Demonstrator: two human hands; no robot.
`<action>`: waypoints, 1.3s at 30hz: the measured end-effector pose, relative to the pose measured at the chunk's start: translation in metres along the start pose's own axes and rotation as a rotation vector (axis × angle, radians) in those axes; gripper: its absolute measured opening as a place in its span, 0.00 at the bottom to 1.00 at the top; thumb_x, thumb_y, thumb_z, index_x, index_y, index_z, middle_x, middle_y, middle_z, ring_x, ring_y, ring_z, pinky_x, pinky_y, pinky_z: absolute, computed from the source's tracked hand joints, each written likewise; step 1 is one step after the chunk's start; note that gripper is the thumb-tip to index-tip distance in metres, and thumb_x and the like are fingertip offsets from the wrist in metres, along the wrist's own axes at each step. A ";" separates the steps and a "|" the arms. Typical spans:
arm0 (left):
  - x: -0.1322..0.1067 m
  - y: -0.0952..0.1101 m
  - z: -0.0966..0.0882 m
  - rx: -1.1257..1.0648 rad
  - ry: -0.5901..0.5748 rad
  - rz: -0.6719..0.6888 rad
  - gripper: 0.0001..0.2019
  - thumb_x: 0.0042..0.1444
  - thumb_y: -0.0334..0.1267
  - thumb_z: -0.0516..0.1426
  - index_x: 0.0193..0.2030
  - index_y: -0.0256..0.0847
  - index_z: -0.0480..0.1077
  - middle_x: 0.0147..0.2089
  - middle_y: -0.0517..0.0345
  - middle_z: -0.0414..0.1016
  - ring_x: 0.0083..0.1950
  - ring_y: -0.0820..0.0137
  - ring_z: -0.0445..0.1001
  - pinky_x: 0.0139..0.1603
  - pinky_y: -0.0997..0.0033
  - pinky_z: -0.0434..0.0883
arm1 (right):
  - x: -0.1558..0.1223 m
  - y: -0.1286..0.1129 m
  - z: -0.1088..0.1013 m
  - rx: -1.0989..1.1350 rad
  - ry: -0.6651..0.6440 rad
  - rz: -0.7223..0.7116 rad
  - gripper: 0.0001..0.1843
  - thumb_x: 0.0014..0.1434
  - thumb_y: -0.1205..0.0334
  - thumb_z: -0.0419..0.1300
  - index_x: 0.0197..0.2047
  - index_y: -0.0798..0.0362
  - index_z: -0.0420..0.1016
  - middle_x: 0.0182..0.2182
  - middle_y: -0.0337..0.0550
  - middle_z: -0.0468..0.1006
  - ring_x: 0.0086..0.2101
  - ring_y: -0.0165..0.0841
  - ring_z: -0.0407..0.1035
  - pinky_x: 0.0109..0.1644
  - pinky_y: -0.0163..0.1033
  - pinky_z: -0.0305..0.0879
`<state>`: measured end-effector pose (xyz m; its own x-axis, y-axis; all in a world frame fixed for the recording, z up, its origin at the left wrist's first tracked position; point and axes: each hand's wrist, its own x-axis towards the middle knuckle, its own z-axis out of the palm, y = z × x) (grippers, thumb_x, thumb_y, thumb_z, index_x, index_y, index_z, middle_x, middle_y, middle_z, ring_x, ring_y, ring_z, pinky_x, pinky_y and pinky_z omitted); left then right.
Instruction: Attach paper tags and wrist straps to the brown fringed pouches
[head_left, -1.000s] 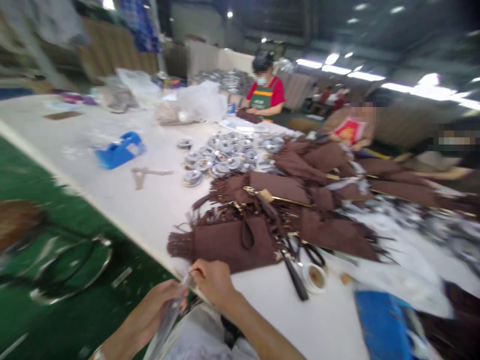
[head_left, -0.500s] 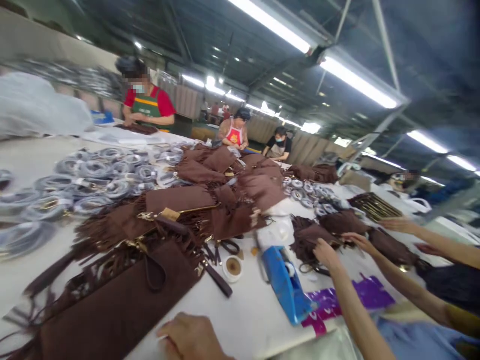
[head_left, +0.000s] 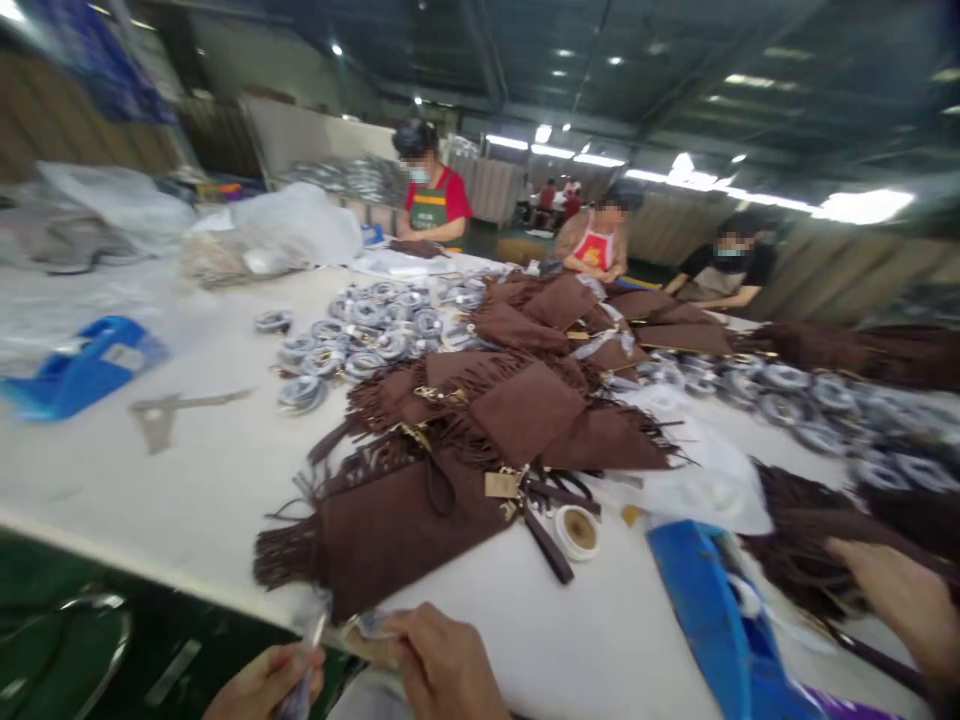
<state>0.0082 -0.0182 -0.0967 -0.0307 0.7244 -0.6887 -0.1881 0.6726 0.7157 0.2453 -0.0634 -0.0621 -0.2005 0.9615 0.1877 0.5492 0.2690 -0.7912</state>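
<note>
My left hand [head_left: 270, 685] is closed at the table's front edge, with a crinkled piece of clear plastic wrap [head_left: 316, 615] sticking up from its fingers. Close beside it, my right hand [head_left: 446, 655] pinches a greyish plastic-covered piece [head_left: 373, 625] with something tan beneath. Whether the two pieces join cannot be made out. Just beyond both hands lies a flat brown fringed bag [head_left: 405, 535]. A dark wrist strap [head_left: 547, 545] and a white-rimmed tape roll [head_left: 576, 533] lie to its right.
More brown fringed bags [head_left: 529, 410] are heaped mid-table, beside plastic-wrapped coiled straps [head_left: 367, 335]. Blue tape dispensers stand at left [head_left: 90, 365] and right [head_left: 712, 620]. A co-worker's hand [head_left: 892, 600] touches brown fringe at right. Several people work across the table.
The view has swung left. My left hand has come into view, holding plastic wrap. My right hand now shows beside it with a plastic-covered piece.
</note>
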 end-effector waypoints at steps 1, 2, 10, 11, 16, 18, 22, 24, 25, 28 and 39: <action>-0.009 -0.002 0.001 -0.008 -0.046 0.068 0.17 0.35 0.46 0.70 0.27 0.37 0.74 0.24 0.55 0.74 0.27 0.66 0.71 0.28 0.71 0.67 | 0.017 -0.011 0.015 -0.003 -0.095 -0.056 0.18 0.61 0.69 0.51 0.52 0.44 0.68 0.41 0.38 0.77 0.41 0.31 0.72 0.46 0.33 0.66; -0.016 -0.003 0.004 -0.012 -0.076 0.114 0.16 0.40 0.46 0.68 0.29 0.35 0.75 0.25 0.55 0.74 0.28 0.67 0.71 0.29 0.72 0.66 | 0.031 -0.021 0.027 -0.013 -0.182 -0.084 0.20 0.61 0.70 0.51 0.53 0.43 0.68 0.41 0.38 0.76 0.40 0.31 0.72 0.45 0.33 0.67; -0.024 0.006 0.006 -0.105 -0.122 0.220 0.10 0.50 0.41 0.62 0.29 0.35 0.72 0.27 0.55 0.74 0.29 0.68 0.71 0.34 0.71 0.66 | 0.082 -0.024 0.047 -0.060 -0.510 -0.209 0.24 0.58 0.75 0.52 0.55 0.45 0.68 0.42 0.40 0.71 0.38 0.29 0.71 0.43 0.31 0.66; -0.026 0.007 0.004 -0.132 -0.140 0.200 0.10 0.51 0.41 0.62 0.30 0.35 0.72 0.28 0.55 0.74 0.30 0.67 0.72 0.35 0.70 0.67 | 0.084 -0.022 0.045 -0.062 -0.528 -0.223 0.24 0.58 0.75 0.52 0.54 0.45 0.68 0.42 0.40 0.71 0.38 0.29 0.71 0.43 0.31 0.66; -0.033 0.015 -0.008 -0.300 -0.293 0.063 0.12 0.55 0.43 0.60 0.35 0.33 0.73 0.34 0.48 0.78 0.35 0.64 0.75 0.42 0.67 0.69 | 0.088 -0.016 0.046 -0.037 -0.551 -0.242 0.19 0.60 0.74 0.51 0.50 0.46 0.70 0.40 0.38 0.71 0.37 0.27 0.71 0.42 0.29 0.65; -0.032 0.015 -0.011 -0.365 -0.302 -0.006 0.09 0.52 0.38 0.62 0.34 0.32 0.73 0.34 0.46 0.78 0.34 0.65 0.76 0.40 0.68 0.70 | 0.089 -0.015 0.049 -0.050 -0.552 -0.243 0.14 0.63 0.71 0.50 0.46 0.47 0.72 0.38 0.37 0.71 0.34 0.26 0.70 0.40 0.29 0.64; -0.027 0.011 -0.009 -0.453 -0.244 -0.093 0.09 0.44 0.29 0.64 0.34 0.31 0.73 0.30 0.47 0.78 0.30 0.66 0.76 0.35 0.70 0.70 | 0.088 -0.014 0.053 -0.138 -0.554 -0.274 0.10 0.65 0.67 0.50 0.39 0.50 0.73 0.36 0.37 0.70 0.33 0.26 0.69 0.38 0.29 0.62; -0.024 0.008 -0.006 -0.461 -0.217 -0.105 0.10 0.42 0.27 0.64 0.34 0.31 0.72 0.30 0.48 0.78 0.30 0.66 0.76 0.35 0.70 0.71 | 0.086 -0.014 0.053 -0.163 -0.565 -0.283 0.09 0.65 0.68 0.51 0.39 0.50 0.72 0.36 0.37 0.70 0.33 0.26 0.69 0.38 0.29 0.62; -0.023 0.007 -0.005 -0.450 -0.198 -0.104 0.10 0.41 0.26 0.63 0.33 0.32 0.72 0.29 0.48 0.77 0.29 0.66 0.76 0.35 0.69 0.71 | 0.085 -0.014 0.052 -0.173 -0.571 -0.285 0.09 0.64 0.68 0.51 0.39 0.50 0.72 0.36 0.37 0.70 0.33 0.26 0.68 0.38 0.29 0.61; -0.019 0.004 0.000 -0.375 -0.120 -0.046 0.10 0.39 0.24 0.61 0.31 0.34 0.70 0.27 0.52 0.77 0.27 0.67 0.75 0.33 0.70 0.70 | 0.085 -0.017 0.052 -0.211 -0.589 -0.298 0.09 0.63 0.71 0.52 0.38 0.50 0.71 0.36 0.36 0.70 0.34 0.26 0.68 0.38 0.29 0.60; -0.024 -0.005 0.009 -0.120 -0.008 0.196 0.09 0.48 0.36 0.62 0.33 0.40 0.66 0.27 0.61 0.75 0.27 0.70 0.72 0.30 0.75 0.64 | 0.094 -0.032 0.058 -0.335 -0.582 -0.064 0.09 0.59 0.71 0.53 0.36 0.51 0.73 0.36 0.39 0.75 0.33 0.30 0.72 0.37 0.32 0.60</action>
<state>0.0187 -0.0374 -0.0822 -0.0700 0.8410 -0.5365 -0.2949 0.4963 0.8165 0.1622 0.0157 -0.0530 -0.5939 0.7817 -0.1902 0.7247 0.4171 -0.5485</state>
